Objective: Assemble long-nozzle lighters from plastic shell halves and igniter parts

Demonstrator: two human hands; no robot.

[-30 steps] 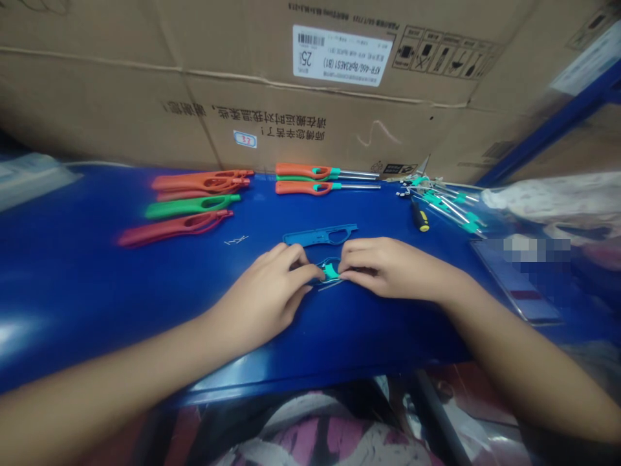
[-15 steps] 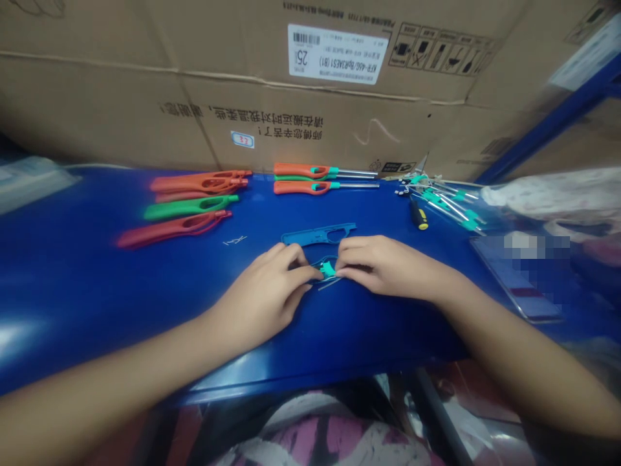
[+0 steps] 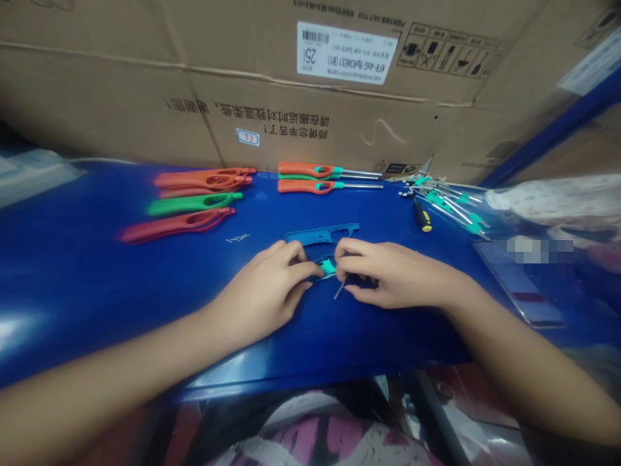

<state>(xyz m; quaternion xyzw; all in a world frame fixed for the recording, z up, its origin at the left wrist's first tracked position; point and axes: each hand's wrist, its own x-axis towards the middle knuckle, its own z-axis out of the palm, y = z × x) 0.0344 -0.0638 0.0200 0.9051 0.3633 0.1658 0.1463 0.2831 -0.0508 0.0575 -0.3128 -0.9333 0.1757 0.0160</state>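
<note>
My left hand (image 3: 281,278) pinches the left part of a blue lighter casing half (image 3: 330,255), its thumb by a teal trigger piece (image 3: 328,266) seated in it. Opposite, my right hand (image 3: 378,272) is closed at the other end of that half, its index finger by the teal piece. From between its fingers a thin grey rod (image 3: 339,290) slants down toward me. Fingers hide most of the casing. Just beyond lies a second blue casing half (image 3: 317,234), hollow side showing.
Orange, green and red lighter casings (image 3: 194,206) lie at the left, with small pins (image 3: 237,238) nearby. Several lighters with metal tubes (image 3: 310,186) lie by the cardboard box (image 3: 262,97). To the right are teal-and-metal lighter parts (image 3: 456,204), a screwdriver (image 3: 423,218) and a phone (image 3: 521,285).
The thin rod, lying nearly level below the casing before, now tilts steeply from my right fingers. My right thumb has dropped away from the other fingers. My left hand keeps its grip.
</note>
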